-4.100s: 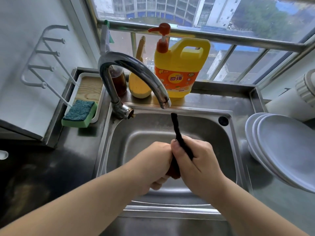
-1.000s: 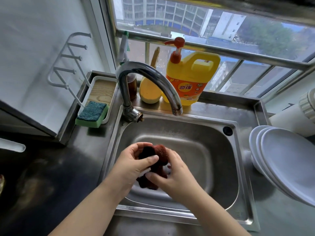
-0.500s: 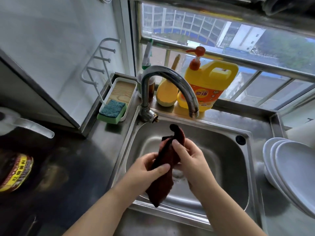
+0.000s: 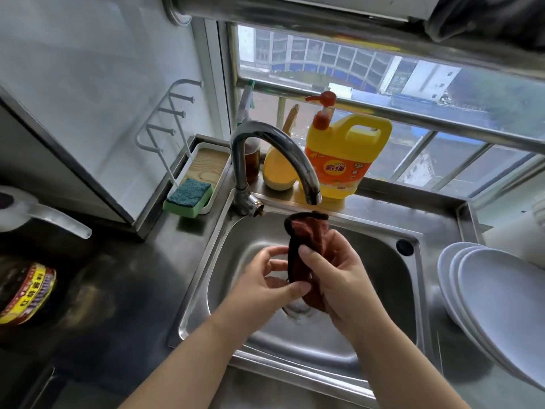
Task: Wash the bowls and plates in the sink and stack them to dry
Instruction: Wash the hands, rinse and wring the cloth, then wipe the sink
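Both hands over sink (image 4: pixel 368 320), mid-basin. Right hand (image 4: pixel 343 278) wrapped round dark red cloth (image 4: pixel 309 240), fingers and thumb curled on its middle; upper end of cloth standing up towards spout, lower end hanging below palm. Left hand (image 4: pixel 267 283) just beside, fingers loosely spread, thumb and fingertips touching cloth's lower edge; pinch or mere touch cannot be told.

Judged step: opening out or wringing cloth, after washing. No bowls or plates visible in basin; basin floor under hands hidden.

Plates (image 4: pixel 501 305) stacked leaning on worktop (image 4: pixel 118 290) right of sink, apart from hands. Looks like stacking part largely done.

To do well: keep cloth above basin so drips fall in. Take hold of opposite ends with both hands, twist, then shake flat. Keep elbows clear of plates; leaning stack likely to slide on wet steel.

Further back: tap (image 4: pixel 271 154), no water seen running. Sponge (image 4: pixel 188 196) in tray (image 4: pixel 206 163) left of tap. Yellow soap jug (image 4: pixel 345 160) on ledge behind spout. Window behind.
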The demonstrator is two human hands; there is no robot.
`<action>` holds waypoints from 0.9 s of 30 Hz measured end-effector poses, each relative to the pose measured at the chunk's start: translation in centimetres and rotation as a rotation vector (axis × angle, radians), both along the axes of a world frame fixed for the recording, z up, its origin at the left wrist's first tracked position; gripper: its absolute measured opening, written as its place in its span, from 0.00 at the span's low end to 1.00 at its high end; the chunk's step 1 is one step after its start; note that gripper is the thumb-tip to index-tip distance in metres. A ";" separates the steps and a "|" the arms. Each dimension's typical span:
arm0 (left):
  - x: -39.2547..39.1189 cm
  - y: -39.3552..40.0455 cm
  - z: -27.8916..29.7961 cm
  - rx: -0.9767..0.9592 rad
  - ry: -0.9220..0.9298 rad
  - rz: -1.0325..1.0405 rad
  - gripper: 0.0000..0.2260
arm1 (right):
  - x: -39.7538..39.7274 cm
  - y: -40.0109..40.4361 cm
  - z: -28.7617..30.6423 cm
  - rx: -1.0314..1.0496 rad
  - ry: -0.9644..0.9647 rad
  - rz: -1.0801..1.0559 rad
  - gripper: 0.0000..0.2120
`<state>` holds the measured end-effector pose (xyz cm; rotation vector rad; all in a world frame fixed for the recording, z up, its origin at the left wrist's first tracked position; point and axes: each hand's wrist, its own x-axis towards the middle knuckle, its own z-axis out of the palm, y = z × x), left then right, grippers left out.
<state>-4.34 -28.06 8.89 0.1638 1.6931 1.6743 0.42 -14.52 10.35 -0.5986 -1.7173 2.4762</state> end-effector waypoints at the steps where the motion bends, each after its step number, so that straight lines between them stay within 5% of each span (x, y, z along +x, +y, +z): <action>1: 0.1 0.2 0.1 0.012 0.009 0.010 0.20 | 0.2 0.4 0.0 -0.005 0.023 0.022 0.18; 10: 1.5 1.3 0.8 0.069 0.030 0.008 0.05 | 2.3 3.3 0.8 -0.018 0.217 -0.028 0.11; 12: 1.7 1.3 1.3 0.129 -0.010 0.043 0.08 | 2.6 4.0 0.4 0.035 0.158 -0.100 0.08; 15: 1.9 1.4 1.8 0.232 -0.139 0.130 0.08 | 3.1 4.7 -1.3 0.163 -0.168 -0.212 0.23; 18: 1.9 1.5 1.8 0.349 -0.284 0.186 0.08 | 4.0 3.0 -2.6 -0.166 -0.414 0.058 0.34; 21: 1.7 1.1 1.4 0.286 -0.294 0.200 0.09 | 4.8 1.8 -2.9 -0.353 -0.356 0.110 0.27; 27: 1.6 -0.3 0.6 0.044 -0.095 0.211 0.12 | 4.1 2.6 -2.1 0.021 -0.198 0.038 0.24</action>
